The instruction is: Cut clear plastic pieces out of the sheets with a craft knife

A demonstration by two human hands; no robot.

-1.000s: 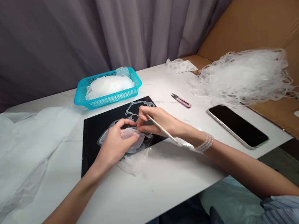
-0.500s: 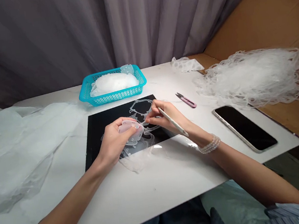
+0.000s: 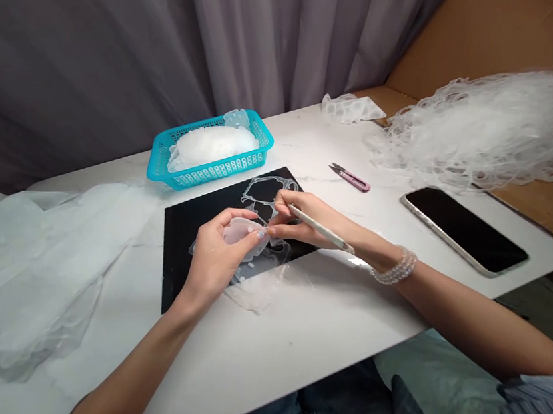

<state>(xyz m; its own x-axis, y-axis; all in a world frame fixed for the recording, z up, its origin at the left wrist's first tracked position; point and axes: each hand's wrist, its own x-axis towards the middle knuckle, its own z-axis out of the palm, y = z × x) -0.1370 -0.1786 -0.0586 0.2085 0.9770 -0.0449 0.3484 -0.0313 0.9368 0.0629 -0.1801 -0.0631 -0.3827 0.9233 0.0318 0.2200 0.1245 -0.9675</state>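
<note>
Pinched between the thumb and fingers of my left hand (image 3: 216, 248) is a translucent whitish sheet piece (image 3: 246, 237) with a rounded edge. My right hand (image 3: 308, 220) is closed around a slim pale pen-like tool (image 3: 322, 228), its back end lying toward the wrist. The right fingertips meet the edge of the sheet piece beside my left thumb; the tool's tip is hidden there. Beneath both hands lies a black mat (image 3: 186, 235). Thin clear cut-out outlines (image 3: 267, 188) rest on the mat, and more clear film (image 3: 257, 293) hangs over its front edge.
Behind the mat stands a turquoise basket (image 3: 216, 173) holding a white heap. Pink-handled thread snips (image 3: 351, 178) and a phone (image 3: 465, 231) lie to the right. A tangled pile of clear offcuts (image 3: 489, 130) is at far right, cardboard behind it. Filmy sheets (image 3: 51, 261) cover the left.
The view has shifted slightly. My right fingertips have come closer against my left thumb at the sheet piece's edge, and the piece has turned a little in my left hand.
</note>
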